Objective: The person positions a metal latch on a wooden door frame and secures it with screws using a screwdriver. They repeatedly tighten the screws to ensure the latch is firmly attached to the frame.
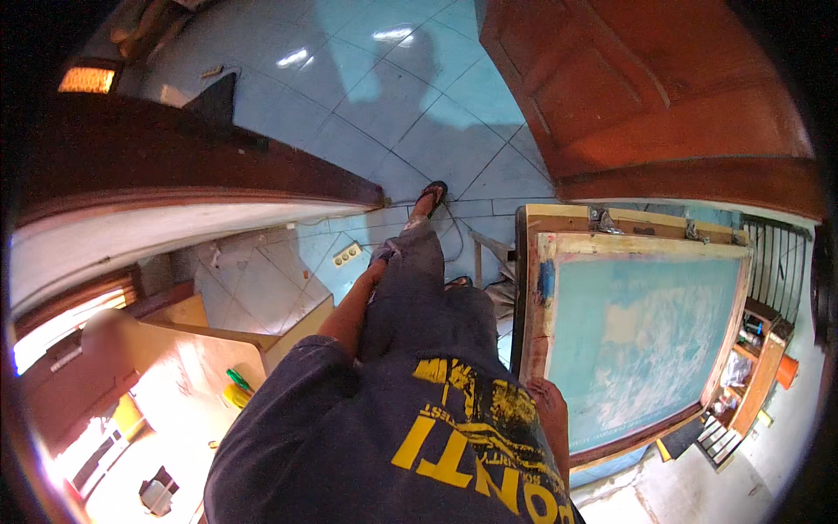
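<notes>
Wooden screen frame (642, 244), glossy floor tiles (410, 105)

Large wood-framed printing screen (642, 336) with pale turquoise mesh at right; small bottles on the shelf (758, 367) beside it.

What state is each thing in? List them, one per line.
Wooden-framed printing screen with teal mesh: lying flat, mesh blotchy, pale patches.
Reddish-brown wooden door: swung open.
Right hand: resting on the screen's near frame edge.
Left hand: hanging by the thigh, grip unclear.
White wall socket: nothing visibly plugged in.
</notes>
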`<move>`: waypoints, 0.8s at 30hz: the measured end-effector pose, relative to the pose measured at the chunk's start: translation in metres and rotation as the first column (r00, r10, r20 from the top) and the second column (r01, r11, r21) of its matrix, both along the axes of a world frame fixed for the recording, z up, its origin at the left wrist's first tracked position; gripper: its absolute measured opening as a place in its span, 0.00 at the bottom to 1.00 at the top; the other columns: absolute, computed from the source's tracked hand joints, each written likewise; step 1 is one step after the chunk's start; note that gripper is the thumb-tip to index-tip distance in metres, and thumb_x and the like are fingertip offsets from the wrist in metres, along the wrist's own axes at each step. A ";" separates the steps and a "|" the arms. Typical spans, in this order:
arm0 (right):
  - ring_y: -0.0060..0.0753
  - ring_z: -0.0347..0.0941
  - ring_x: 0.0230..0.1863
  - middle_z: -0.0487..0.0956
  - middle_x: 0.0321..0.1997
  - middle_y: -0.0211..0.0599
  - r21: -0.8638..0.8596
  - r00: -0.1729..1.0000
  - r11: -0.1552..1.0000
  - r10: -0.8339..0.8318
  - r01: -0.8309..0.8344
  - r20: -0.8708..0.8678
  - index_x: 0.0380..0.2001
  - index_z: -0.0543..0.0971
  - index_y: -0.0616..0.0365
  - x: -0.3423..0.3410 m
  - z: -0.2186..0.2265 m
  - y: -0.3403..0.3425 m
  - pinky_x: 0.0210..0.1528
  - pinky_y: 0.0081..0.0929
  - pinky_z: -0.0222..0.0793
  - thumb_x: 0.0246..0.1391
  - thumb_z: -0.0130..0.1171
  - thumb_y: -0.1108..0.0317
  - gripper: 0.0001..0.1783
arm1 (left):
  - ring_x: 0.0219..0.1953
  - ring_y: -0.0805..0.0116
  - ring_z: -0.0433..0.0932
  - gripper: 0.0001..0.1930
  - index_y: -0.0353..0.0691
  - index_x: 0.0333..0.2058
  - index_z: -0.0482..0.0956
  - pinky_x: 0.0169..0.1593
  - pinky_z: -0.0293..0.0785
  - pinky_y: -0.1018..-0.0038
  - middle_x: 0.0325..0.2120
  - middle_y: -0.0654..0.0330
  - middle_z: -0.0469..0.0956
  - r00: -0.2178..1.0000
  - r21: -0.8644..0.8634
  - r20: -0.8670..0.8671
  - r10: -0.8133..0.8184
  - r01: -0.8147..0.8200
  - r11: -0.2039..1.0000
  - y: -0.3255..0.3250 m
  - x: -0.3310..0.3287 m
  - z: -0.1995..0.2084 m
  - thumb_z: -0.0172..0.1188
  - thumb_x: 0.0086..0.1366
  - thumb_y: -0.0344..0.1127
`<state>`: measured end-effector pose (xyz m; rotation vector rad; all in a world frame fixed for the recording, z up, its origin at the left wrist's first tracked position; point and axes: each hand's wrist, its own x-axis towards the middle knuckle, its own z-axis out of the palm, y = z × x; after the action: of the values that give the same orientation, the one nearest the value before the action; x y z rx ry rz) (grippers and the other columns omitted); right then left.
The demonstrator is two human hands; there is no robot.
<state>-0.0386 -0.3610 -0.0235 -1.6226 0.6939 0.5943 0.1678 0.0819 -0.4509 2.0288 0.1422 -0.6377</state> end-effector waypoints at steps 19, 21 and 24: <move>0.34 0.72 0.52 0.76 0.50 0.41 0.020 0.934 0.935 0.356 -0.355 -0.035 0.50 0.73 0.65 0.007 -0.025 0.085 0.56 0.29 0.66 0.60 0.53 0.73 0.15 | 0.51 0.53 0.74 0.25 0.37 0.58 0.68 0.56 0.69 0.62 0.51 0.46 0.75 0.853 0.010 -0.487 -0.187 0.220 0.976 0.078 -0.183 0.178 0.43 0.71 0.48; 0.34 0.73 0.52 0.76 0.50 0.43 -0.011 0.966 0.966 0.259 -0.259 -0.022 0.51 0.72 0.66 0.028 -0.020 0.101 0.56 0.30 0.67 0.60 0.54 0.73 0.16 | 0.50 0.67 0.74 0.24 0.34 0.58 0.67 0.57 0.67 0.71 0.51 0.54 0.74 0.649 -0.224 -0.731 0.213 -0.522 0.823 0.084 -0.192 0.237 0.42 0.72 0.44; 0.30 0.75 0.47 0.79 0.43 0.39 -0.178 0.956 0.961 0.242 -0.212 0.167 0.44 0.76 0.66 0.074 -0.024 0.100 0.52 0.27 0.70 0.59 0.57 0.69 0.13 | 0.45 0.69 0.76 0.21 0.34 0.52 0.73 0.52 0.71 0.72 0.46 0.57 0.77 0.774 -0.375 -0.625 0.103 -0.414 0.829 0.145 -0.257 0.204 0.48 0.71 0.45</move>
<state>0.0358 -0.2606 -0.0473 -1.8960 0.4254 0.5531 -0.0895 0.2273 -0.2468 1.2249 0.5689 -0.9847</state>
